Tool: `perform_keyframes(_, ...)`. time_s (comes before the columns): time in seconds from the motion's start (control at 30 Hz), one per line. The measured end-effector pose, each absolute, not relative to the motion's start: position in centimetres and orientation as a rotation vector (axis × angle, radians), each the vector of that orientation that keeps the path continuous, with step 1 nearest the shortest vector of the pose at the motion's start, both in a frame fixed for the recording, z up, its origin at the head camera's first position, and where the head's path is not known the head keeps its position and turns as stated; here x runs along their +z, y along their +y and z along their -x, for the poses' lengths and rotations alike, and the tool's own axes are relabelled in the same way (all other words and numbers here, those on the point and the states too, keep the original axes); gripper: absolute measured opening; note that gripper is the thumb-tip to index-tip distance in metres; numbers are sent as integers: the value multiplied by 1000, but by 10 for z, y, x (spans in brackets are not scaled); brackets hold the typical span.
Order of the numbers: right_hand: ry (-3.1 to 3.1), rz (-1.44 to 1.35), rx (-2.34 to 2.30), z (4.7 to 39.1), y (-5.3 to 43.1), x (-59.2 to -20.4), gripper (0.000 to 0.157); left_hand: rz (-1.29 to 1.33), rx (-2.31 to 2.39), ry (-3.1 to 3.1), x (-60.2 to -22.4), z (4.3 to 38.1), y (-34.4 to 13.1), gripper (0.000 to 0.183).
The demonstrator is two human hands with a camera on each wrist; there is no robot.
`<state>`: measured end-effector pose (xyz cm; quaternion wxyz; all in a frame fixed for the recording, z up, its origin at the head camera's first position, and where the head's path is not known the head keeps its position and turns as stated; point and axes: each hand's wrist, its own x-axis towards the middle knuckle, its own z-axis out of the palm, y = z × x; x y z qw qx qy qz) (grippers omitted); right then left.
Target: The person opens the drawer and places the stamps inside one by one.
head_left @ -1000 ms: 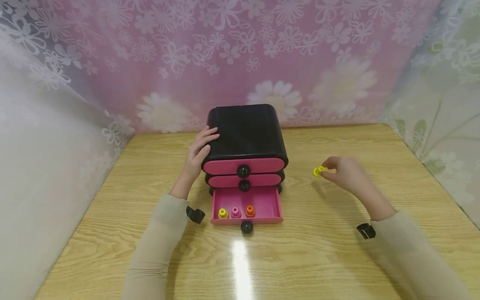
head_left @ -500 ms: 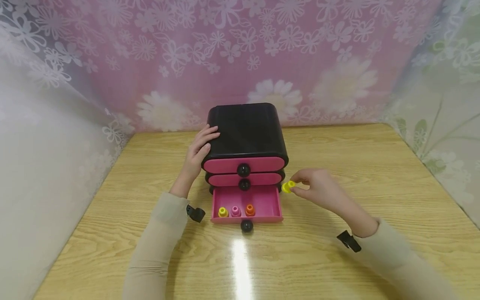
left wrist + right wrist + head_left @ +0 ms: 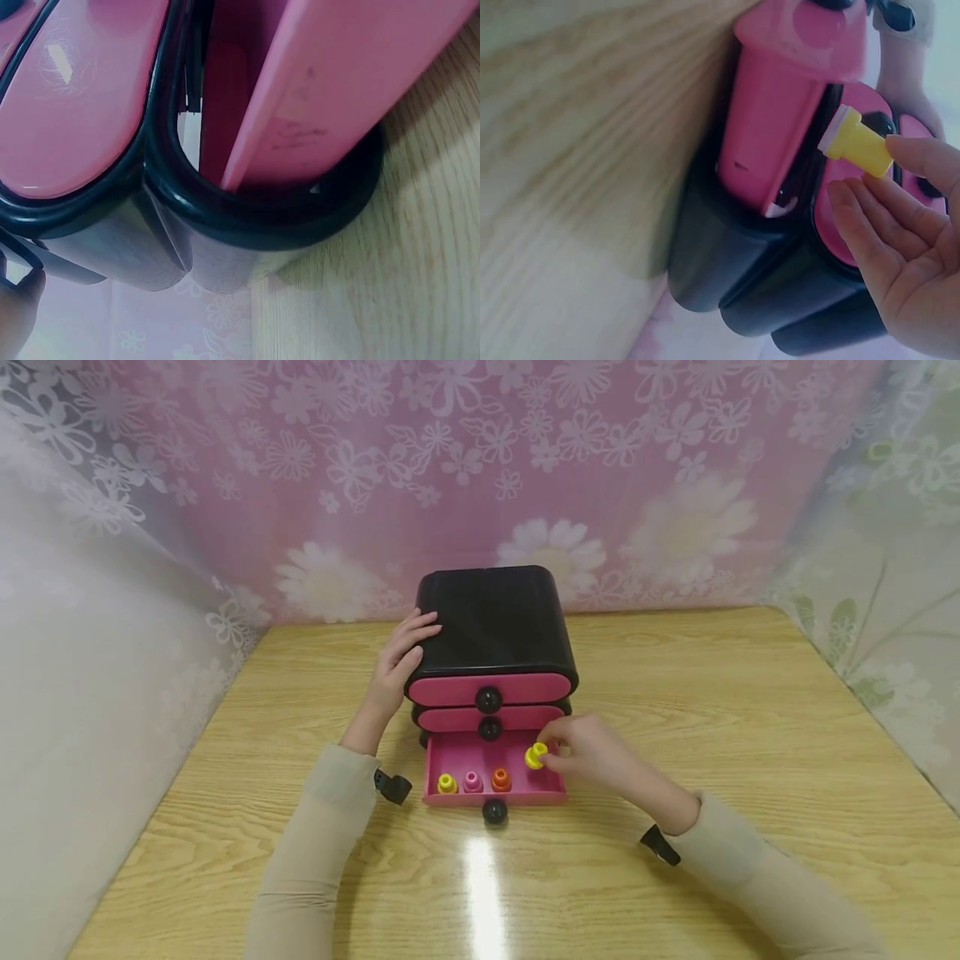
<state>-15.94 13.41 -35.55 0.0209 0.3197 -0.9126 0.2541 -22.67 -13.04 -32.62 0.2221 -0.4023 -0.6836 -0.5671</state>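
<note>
My right hand (image 3: 588, 750) pinches a small yellow toy stamp (image 3: 859, 145) between thumb and fingertips. In the head view it hangs over the right part of the pulled-out bottom drawer (image 3: 551, 797). A pale layer shows on the stamp's wide end in the right wrist view. Along the drawer's front stand another yellow stamp (image 3: 447, 783), a pink stamp (image 3: 472, 782) and an orange stamp (image 3: 501, 779). My left hand (image 3: 397, 660) rests on the left upper edge of the black drawer cabinet (image 3: 498, 618), fingers extended over its top.
Two pink drawers with black knobs, the top drawer (image 3: 442, 691) and middle drawer (image 3: 450, 720), are closed above the pulled-out one. The cabinet stands on a wooden table (image 3: 675, 652). A flowered pink curtain (image 3: 420, 485) hangs behind it.
My right hand has carried the yellow stamp leftward, from the table right of the cabinet to above the bottom drawer. The left hand has stayed on the cabinet.
</note>
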Motion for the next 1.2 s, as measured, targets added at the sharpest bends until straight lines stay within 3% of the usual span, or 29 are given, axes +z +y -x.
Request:
perform_keyframes(0.77,-2960,-1025,477,155,120,-375,6,1117,-1563,-1886,-327,227,-130,34)
perform_keyframes(1.2,-2946,-1047,412,154,116,-377,14,1100,-1567,-1900,-326,225,-130,34)
